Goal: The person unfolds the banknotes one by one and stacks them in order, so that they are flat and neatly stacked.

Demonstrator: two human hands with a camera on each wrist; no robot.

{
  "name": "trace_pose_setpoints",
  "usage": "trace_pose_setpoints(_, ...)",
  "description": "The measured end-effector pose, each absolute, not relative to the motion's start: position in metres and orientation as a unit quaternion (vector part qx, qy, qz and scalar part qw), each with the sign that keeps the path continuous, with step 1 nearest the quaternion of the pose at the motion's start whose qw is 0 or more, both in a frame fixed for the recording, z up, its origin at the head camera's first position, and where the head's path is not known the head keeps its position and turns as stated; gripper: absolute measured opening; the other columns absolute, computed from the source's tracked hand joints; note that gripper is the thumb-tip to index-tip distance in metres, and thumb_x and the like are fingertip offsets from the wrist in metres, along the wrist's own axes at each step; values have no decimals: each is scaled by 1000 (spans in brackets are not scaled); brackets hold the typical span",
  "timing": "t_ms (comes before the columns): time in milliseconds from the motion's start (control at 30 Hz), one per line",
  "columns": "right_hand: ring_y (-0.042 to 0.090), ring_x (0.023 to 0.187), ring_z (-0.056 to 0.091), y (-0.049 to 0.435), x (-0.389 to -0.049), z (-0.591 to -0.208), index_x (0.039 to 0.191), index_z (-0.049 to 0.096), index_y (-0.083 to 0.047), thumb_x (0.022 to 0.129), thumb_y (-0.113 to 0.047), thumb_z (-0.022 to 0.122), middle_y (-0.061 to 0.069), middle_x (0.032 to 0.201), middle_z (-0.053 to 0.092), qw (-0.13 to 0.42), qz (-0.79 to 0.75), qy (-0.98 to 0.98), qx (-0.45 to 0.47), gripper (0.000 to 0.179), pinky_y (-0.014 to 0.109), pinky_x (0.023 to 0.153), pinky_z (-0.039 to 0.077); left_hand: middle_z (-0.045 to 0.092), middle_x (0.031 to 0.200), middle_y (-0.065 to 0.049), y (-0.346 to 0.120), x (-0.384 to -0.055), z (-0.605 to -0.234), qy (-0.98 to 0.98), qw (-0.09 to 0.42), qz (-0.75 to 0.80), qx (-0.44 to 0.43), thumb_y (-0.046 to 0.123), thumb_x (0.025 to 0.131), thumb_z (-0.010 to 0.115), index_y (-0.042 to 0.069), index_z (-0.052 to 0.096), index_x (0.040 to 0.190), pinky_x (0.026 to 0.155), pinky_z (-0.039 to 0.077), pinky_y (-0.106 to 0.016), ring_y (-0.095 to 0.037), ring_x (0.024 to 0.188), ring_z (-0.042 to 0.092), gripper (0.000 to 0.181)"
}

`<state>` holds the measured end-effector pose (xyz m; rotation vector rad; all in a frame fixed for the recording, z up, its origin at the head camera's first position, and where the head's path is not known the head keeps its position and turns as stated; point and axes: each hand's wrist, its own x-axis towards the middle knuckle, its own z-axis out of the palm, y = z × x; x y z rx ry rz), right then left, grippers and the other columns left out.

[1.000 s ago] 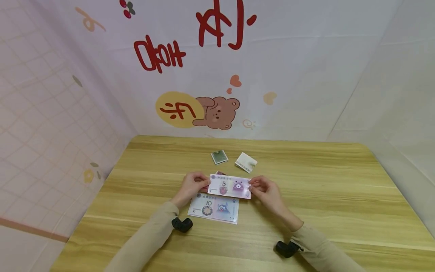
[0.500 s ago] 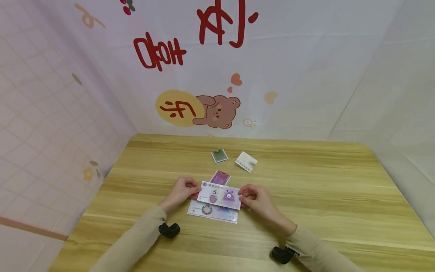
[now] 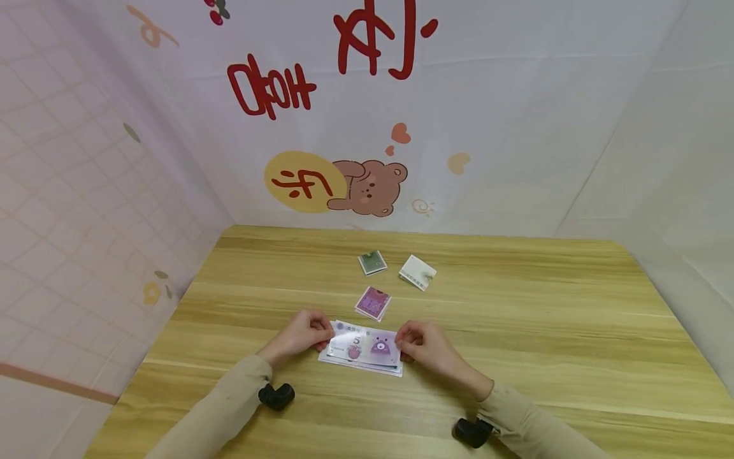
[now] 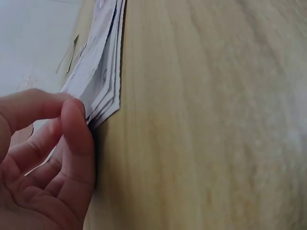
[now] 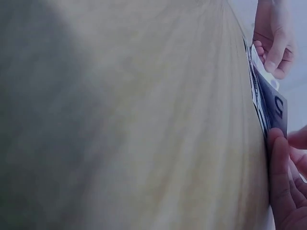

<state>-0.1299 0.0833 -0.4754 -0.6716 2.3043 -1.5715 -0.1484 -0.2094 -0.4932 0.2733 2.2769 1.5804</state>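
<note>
A purple play banknote (image 3: pixel 367 346) marked 5 lies level over a small stack of notes (image 3: pixel 391 370) whose lower edges peek out beneath it. Its left end is pinched between the thumb and finger of my left hand (image 3: pixel 305 331). My right hand (image 3: pixel 430 349) pinches the other end. In the left wrist view, the top note (image 4: pixel 88 72) slants a little above the fanned edges of the stack (image 4: pixel 114 91), close to the left hand (image 4: pixel 53 158). The right wrist view has the right hand (image 5: pixel 288 179) at the note's near end, with the left hand (image 5: pixel 274 40) beyond.
Behind the stack lies a folded purple note (image 3: pixel 374 303). Farther back are a folded green note (image 3: pixel 373 262) and a folded whitish note (image 3: pixel 418 273). The wooden table (image 3: pixel 545 319) meets a printed white backdrop (image 3: pixel 504 140) at its far edge.
Both hands have brought the purple 5 note toward the person and slightly left, down onto the stack. It now covers the 10 note, and the folded purple note behind has come into full view.
</note>
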Motion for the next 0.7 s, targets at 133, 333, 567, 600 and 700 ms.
trace_pose_setpoints(133,23,61,58,84,-138,-494,89,62,9,86,7,63,14,71,62,141,-529,804,-233,4,20,54,47,57,64,-8,-210,-149,-493,806,186,551,110,-3,88,62,-7,59,83,51,44,-22,-13,55,52,8)
trace_pose_setpoints(333,9,59,54,86,-147,-509,88,64,1,86,-2,68,0,69,59,140,-510,815,-238,5,19,52,45,52,60,-4,-211,-150,-493,815,196,533,114,-3,86,63,-5,57,82,47,36,-19,-12,53,47,7)
trace_pose_setpoints(567,4,58,50,85,-149,-509,84,65,-2,84,-4,68,-5,66,56,131,-476,832,-253,3,19,52,41,53,60,-3,-211,-150,-493,814,192,537,109,-4,86,64,-6,57,80,45,35,-18,-10,51,46,10)
trace_pose_setpoints(600,3,57,50,85,-149,-508,84,65,-2,85,-4,67,-5,66,56,133,-474,833,-252,3,18,51,41,53,60,-3,-211,-150,-493,814,190,538,107,-4,86,65,-6,57,80,45,35,-18,-10,51,46,10)
trace_pose_setpoints(700,3,55,51,85,-148,-506,85,66,0,86,-3,64,-5,65,56,142,-478,831,-247,4,18,50,41,53,60,-2,-211,-150,-493,817,185,537,100,-3,84,66,-6,58,80,45,36,-18,-10,51,47,10)
